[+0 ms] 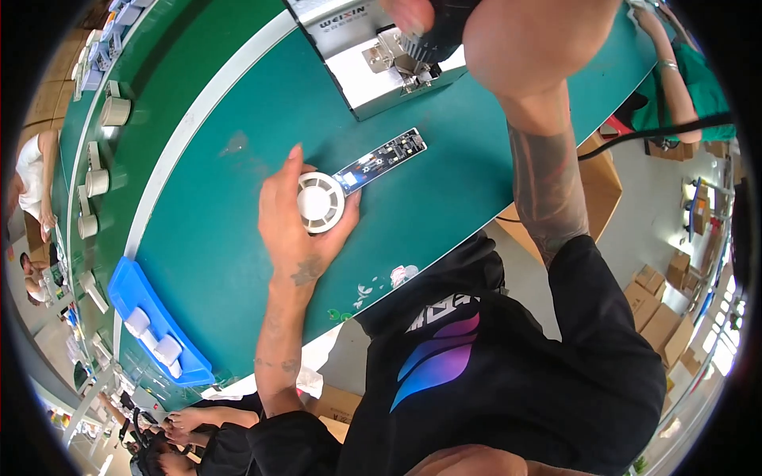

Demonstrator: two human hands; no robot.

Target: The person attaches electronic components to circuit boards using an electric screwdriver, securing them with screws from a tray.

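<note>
My left hand (290, 210) is wrapped round a small handheld fan, its white round slotted head (320, 203) facing up. From that head a narrow bare circuit board (382, 161) sticks out toward the upper right, just above the table. At the top, my right hand (532, 44) grips a black electric screwdriver (441, 30) with a ridged collar. Its lower end is over a metal screw feeder (381, 75), close to the small bracket on its front; the tip is hard to make out.
A blue tray (159, 317) with white parts lies at the left. Several white fan parts (116, 111) stand along the green conveyor (190, 55) beyond a pale rail. A black cable (659, 135) runs at the right. Other people work at left, lower left and upper right.
</note>
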